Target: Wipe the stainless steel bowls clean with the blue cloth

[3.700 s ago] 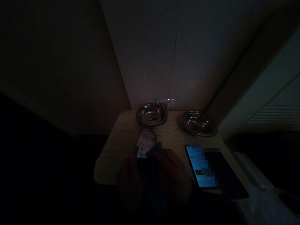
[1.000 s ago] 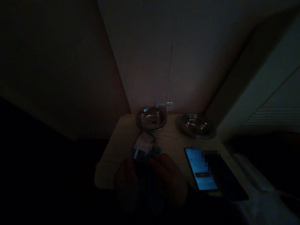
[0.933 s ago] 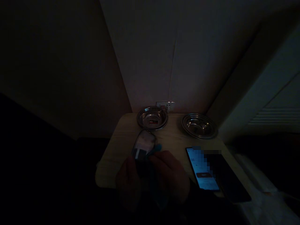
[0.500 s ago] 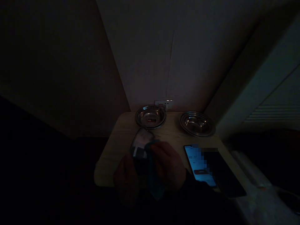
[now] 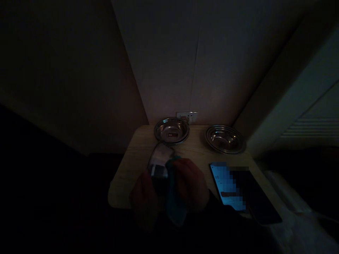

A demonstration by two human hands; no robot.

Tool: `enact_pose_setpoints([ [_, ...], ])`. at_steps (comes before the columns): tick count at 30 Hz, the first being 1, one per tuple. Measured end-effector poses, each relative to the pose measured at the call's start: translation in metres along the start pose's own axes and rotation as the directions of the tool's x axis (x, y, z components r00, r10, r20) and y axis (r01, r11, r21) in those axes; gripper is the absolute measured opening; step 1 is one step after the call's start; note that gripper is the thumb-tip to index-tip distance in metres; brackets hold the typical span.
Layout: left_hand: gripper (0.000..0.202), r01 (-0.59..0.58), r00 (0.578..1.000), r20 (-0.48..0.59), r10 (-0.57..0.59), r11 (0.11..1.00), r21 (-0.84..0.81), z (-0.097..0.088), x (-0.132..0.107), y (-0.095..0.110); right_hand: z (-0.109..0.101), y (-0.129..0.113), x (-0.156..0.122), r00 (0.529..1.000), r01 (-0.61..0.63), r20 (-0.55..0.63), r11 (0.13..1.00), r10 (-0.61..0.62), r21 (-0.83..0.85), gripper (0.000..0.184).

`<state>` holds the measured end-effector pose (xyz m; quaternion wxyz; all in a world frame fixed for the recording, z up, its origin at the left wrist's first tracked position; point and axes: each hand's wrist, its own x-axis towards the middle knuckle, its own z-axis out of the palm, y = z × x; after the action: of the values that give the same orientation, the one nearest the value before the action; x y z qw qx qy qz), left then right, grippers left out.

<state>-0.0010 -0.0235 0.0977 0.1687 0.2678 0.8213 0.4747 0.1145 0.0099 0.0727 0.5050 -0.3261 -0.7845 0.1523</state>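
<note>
The room is very dark. My left hand (image 5: 143, 197) grips the near rim of a steel plate (image 5: 159, 160), tilted up over the wooden table (image 5: 132, 165). My right hand (image 5: 191, 185) presses a blue cloth (image 5: 173, 197) against the plate's right side; the cloth hangs down between my hands. Both hands are closed, and their fingers are hard to make out in the gloom.
Two stacks of steel plates stand at the table's far edge, a left stack (image 5: 171, 130) and a right stack (image 5: 224, 139). A lit phone (image 5: 227, 187) lies at the right front. A wall socket (image 5: 186, 116) sits behind the left stack.
My right hand with the cloth has slid up and left over the plate's face. The plate stays tilted in my left hand. The camera view shifts slightly.
</note>
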Motion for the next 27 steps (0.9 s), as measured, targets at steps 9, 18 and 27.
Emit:
enact_pose_setpoints([
  [9,0.037,-0.025,1.0,0.004,0.025,0.999,-0.028,0.004,0.002,-0.003,0.003,0.003,0.001,0.999,-0.038,-0.025,0.999,0.038,-0.003,0.026],
  [18,0.036,-0.034,0.999,-0.005,0.034,0.999,-0.002,0.003,0.002,-0.004,0.003,0.003,0.001,0.998,-0.052,-0.018,0.999,0.052,0.001,0.026],
  [27,0.036,-0.029,1.0,-0.008,0.03,0.999,0.045,0.005,0.0,-0.014,-0.006,0.007,0.018,0.997,-0.047,0.065,0.999,0.048,-0.014,0.025],
])
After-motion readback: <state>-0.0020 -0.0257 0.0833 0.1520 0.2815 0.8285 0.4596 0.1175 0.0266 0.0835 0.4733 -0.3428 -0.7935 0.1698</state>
